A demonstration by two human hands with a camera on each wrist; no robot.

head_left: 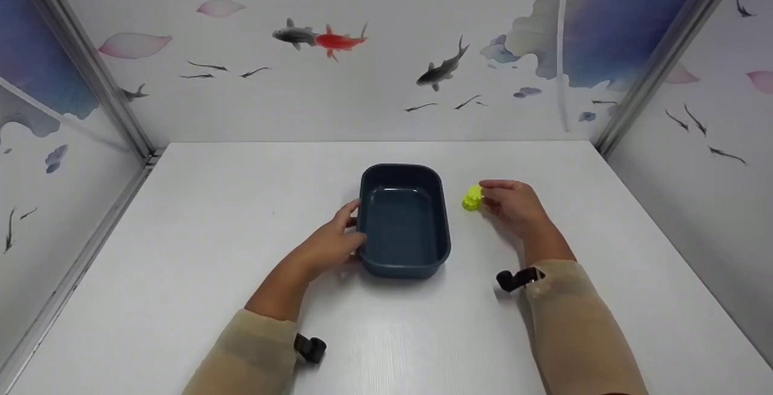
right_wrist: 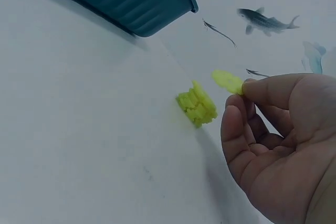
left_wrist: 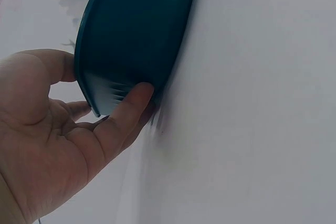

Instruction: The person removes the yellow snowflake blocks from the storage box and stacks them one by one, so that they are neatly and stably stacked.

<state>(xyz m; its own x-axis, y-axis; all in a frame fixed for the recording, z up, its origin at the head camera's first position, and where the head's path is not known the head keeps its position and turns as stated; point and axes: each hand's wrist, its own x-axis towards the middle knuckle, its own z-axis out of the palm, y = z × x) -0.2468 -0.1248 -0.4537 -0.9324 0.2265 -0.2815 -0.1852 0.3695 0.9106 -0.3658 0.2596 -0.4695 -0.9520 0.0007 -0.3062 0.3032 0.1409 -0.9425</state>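
Observation:
A dark teal rectangular plastic tub [head_left: 403, 265] stands on the white table, its inside facing up. My left hand [head_left: 331, 243] holds the tub's left side, thumb at the rim and other fingers against the outer wall, as the left wrist view shows. Right of the tub, my right hand [head_left: 516, 205] pinches a thin, flat yellow piece [right_wrist: 228, 81] with a wavy edge between thumb and fingertip. Just beyond those fingers, a small bundle of similar yellow pieces [right_wrist: 197, 106] rests on the table, close together. The held piece appears apart from the bundle.
The white table [head_left: 193, 214] is bounded by a back panel [head_left: 374, 99] printed with fish and petals, and by side panels in metal frames [head_left: 658, 51]. A small black camera [head_left: 311, 348] is strapped to each sleeve.

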